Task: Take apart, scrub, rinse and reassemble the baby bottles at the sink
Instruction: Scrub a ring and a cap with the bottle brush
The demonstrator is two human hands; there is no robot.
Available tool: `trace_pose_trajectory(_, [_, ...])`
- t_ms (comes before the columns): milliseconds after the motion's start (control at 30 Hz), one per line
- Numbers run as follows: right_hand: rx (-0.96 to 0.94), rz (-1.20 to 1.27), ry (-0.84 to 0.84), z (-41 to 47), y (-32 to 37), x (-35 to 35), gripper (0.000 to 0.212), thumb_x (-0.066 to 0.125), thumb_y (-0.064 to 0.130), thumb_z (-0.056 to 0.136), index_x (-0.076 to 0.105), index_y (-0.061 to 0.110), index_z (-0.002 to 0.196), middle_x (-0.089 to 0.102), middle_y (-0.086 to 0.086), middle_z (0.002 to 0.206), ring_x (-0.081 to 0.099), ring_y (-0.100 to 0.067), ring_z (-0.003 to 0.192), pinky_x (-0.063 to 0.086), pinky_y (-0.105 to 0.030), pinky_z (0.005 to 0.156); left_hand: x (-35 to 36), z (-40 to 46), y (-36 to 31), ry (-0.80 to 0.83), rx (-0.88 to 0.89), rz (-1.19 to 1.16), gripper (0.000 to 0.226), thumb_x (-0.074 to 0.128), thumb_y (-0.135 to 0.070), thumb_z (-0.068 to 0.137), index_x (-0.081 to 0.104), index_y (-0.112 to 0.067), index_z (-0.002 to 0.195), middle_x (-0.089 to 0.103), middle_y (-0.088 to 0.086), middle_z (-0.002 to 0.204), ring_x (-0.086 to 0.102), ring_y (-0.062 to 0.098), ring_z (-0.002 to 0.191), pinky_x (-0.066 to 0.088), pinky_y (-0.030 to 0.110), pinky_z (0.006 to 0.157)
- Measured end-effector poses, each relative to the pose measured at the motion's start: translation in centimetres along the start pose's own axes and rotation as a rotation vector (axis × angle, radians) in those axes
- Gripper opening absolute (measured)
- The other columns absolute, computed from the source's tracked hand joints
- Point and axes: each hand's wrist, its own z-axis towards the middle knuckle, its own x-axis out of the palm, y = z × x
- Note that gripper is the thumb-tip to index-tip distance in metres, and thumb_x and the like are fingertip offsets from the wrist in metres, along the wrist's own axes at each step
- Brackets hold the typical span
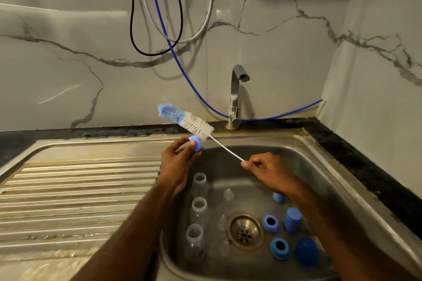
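Note:
My left hand (180, 157) pinches a small blue bottle ring (196, 142) above the sink's left rim. My right hand (267, 167) grips the twisted wire handle of a bottle brush (193, 121), whose white and blue bristles stick out up and to the left, just past the ring. Down in the steel sink (319, 166), three clear bottles (199, 209) lie in a row along the left side. Clear teats (228, 195) lie near the drain (245, 230). Blue rings (270, 223) and blue caps (292, 220) sit to the right of the drain.
A chrome tap (237, 91) stands behind the basin, with no water running. A ribbed steel draining board (73, 194) stretches to the left. Black, white and blue cables (159, 18) hang on the marble wall. A dark counter edge (365, 162) runs along the right.

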Motion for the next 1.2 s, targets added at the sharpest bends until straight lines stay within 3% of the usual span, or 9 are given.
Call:
trace_pose_trajectory(100, [-0.019,-0.02,0.061,-0.2,0.0,-0.3,0.038,0.063,0.037,0.097,0.058,0.025,0.061,0.052,0.011,0.049,0.047,0.001,0.049,0.044,-0.024,0.058,-0.1,0.1,-0.1,-0.07,0.052,0.091,0.028,0.07,-0.008,0.09,0.065,-0.014,0.117,0.074,0.007,0.109,0.075,0.02,0.098,0.062,0.032,0.085])
trace_pose_trajectory(233, [-0.017,-0.051,0.118,-0.3,-0.3,-0.7,0.037,0.063,0.038,0.097,0.06,0.023,0.063,0.053,0.006,0.053,0.049,-0.001,0.052,0.047,-0.028,0.062,-0.6,0.1,0.2,-0.074,0.203,0.43,0.032,0.073,-0.01,0.089,0.066,-0.017,0.12,0.071,-0.007,0.107,0.07,0.006,0.095,0.057,0.02,0.078])
trace_pose_trajectory(367, [-0.062,-0.105,-0.05,-0.1,0.2,0.6,0.039,0.062,0.041,0.096,0.058,0.025,0.062,0.052,0.006,0.053,0.048,-0.003,0.051,0.046,-0.03,0.06,-0.2,0.0,0.8,-0.016,0.339,0.555,0.042,0.08,-0.013,0.085,0.066,-0.022,0.124,0.07,-0.016,0.109,0.069,0.001,0.098,0.057,0.019,0.083])
trace_pose_trajectory(433, [-0.066,-0.108,-0.064,0.1,0.2,0.3,0.038,0.062,0.04,0.096,0.058,0.026,0.061,0.052,0.007,0.053,0.048,-0.003,0.051,0.045,-0.027,0.059,-0.2,0.0,0.6,-0.047,0.363,0.537,0.043,0.08,-0.014,0.085,0.065,-0.022,0.124,0.07,-0.011,0.112,0.069,0.004,0.102,0.057,0.023,0.086])
trace_pose_trajectory(567, [-0.019,-0.082,0.122,-0.3,-0.5,-1.6,0.038,0.063,0.041,0.096,0.063,0.017,0.066,0.055,0.004,0.056,0.05,-0.002,0.054,0.046,-0.026,0.062,-0.9,0.2,0.2,-0.058,0.359,0.432,0.044,0.078,-0.011,0.085,0.063,-0.017,0.127,0.071,0.001,0.121,0.069,0.013,0.108,0.058,0.032,0.093])
trace_pose_trajectory(767, [-0.051,-0.09,-0.005,0.0,0.1,0.2,0.033,0.061,0.04,0.097,0.064,0.023,0.07,0.057,0.003,0.058,0.051,-0.004,0.056,0.047,-0.029,0.062,-0.2,-0.3,0.7,0.038,0.398,0.455,0.047,0.079,-0.006,0.084,0.063,-0.019,0.126,0.072,-0.006,0.117,0.07,0.008,0.108,0.058,0.028,0.093])
trace_pose_trajectory(933, [-0.011,-0.017,0.161,-0.2,-1.0,-1.6,0.037,0.063,0.041,0.096,0.065,0.017,0.067,0.054,0.005,0.054,0.048,-0.002,0.051,0.043,-0.024,0.059,-1.1,-0.3,-0.7,0.133,0.147,-0.013,0.036,0.064,0.005,0.088,0.064,-0.013,0.119,0.074,0.01,0.115,0.071,0.024,0.111,0.059,0.036,0.092])
trace_pose_trajectory(1067, [-0.019,-0.042,0.108,0.1,-1.3,-1.2,0.037,0.064,0.042,0.095,0.066,0.013,0.071,0.056,0.002,0.056,0.05,-0.004,0.053,0.045,-0.029,0.06,-0.5,-0.7,-0.1,0.195,0.126,0.092,0.036,0.063,0.012,0.086,0.064,-0.005,0.119,0.075,0.011,0.112,0.07,0.027,0.111,0.06,0.026,0.082])
trace_pose_trajectory(1200, [-0.03,0.044,0.036,0.3,-0.9,-1.1,0.038,0.063,0.039,0.096,0.062,0.018,0.065,0.054,0.003,0.056,0.049,-0.007,0.054,0.044,-0.029,0.06,-0.9,-0.7,-0.4,0.25,0.135,0.139,0.042,0.07,0.004,0.082,0.065,-0.005,0.122,0.074,0.013,0.117,0.069,0.028,0.113,0.059,0.029,0.085])
